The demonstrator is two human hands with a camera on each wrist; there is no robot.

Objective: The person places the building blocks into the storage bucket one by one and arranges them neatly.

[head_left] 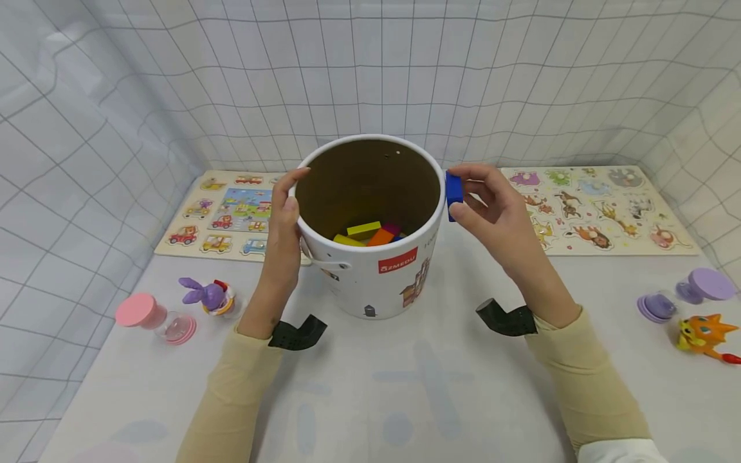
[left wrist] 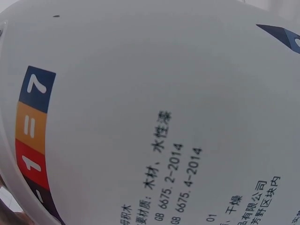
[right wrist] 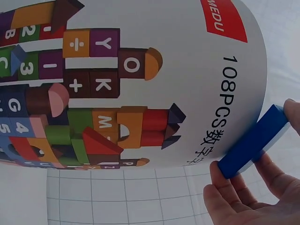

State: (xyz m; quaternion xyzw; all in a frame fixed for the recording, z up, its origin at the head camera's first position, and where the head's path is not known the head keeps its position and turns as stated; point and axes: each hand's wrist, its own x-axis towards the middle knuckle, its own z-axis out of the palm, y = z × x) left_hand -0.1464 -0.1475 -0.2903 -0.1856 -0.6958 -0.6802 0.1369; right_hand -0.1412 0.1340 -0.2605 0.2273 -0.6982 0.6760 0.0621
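A white bucket [head_left: 359, 283] with printed block pictures stands at the middle of the table. Inside it, at the bottom, lie several coloured blocks, among them a yellow block [head_left: 364, 231] and an orange block [head_left: 380, 238]. My left hand [head_left: 283, 238] grips the bucket's left rim, fingertips over the edge. With thumb and fingers, my right hand [head_left: 492, 206] pinches a blue block [right wrist: 253, 141] at the outside of the right rim. In the left wrist view the printed bucket wall fills nearly the whole picture, and little of the hand shows.
Behind the bucket lie a vehicle puzzle board [head_left: 217, 215] at left and an animal puzzle board [head_left: 596, 209] at right. A pink-capped toy [head_left: 141, 310] and purple rabbit figure [head_left: 208, 296] are at left; a purple-capped toy [head_left: 703, 285] and orange figure [head_left: 703, 334] at right.
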